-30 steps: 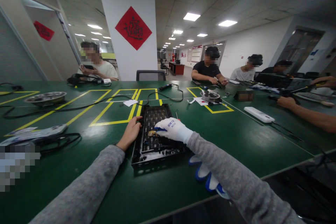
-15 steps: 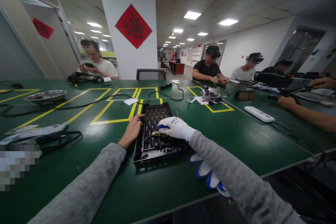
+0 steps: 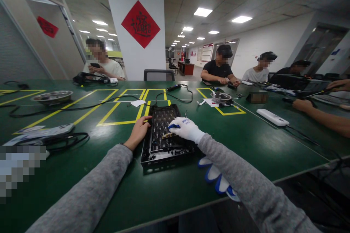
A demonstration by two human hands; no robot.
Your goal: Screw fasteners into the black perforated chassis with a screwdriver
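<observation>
In front of me on the green table lies a shallow black housing (image 3: 164, 157), its inside lined with rows of small raised parts and loose dark bits near the front edge. Bare, my left hand (image 3: 140, 131) grips the left rim, with the index finger stretched over it. My right hand (image 3: 184, 129), in a white work glove with blue fingertips, is over the right half of the housing. Its fingers are closed on a small gold-and-dark piece (image 3: 168, 136), mostly hidden under the glove. Another blue-and-white glove (image 3: 216, 178) lies under my right forearm.
A metal dish (image 3: 53, 97) stands at the left, near a phone (image 3: 58, 130) and black cables. Toward the right are a clear bowl (image 3: 221, 97) and a white power bank (image 3: 272, 117) with a cable. Several people sit around the table; a co-worker's hand (image 3: 303, 105) is at far right.
The gloved right hand has shifted slightly within the housing, with the gold-and-dark piece still at its fingers. My left hand stays on the rim. The whole view has shifted a little.
</observation>
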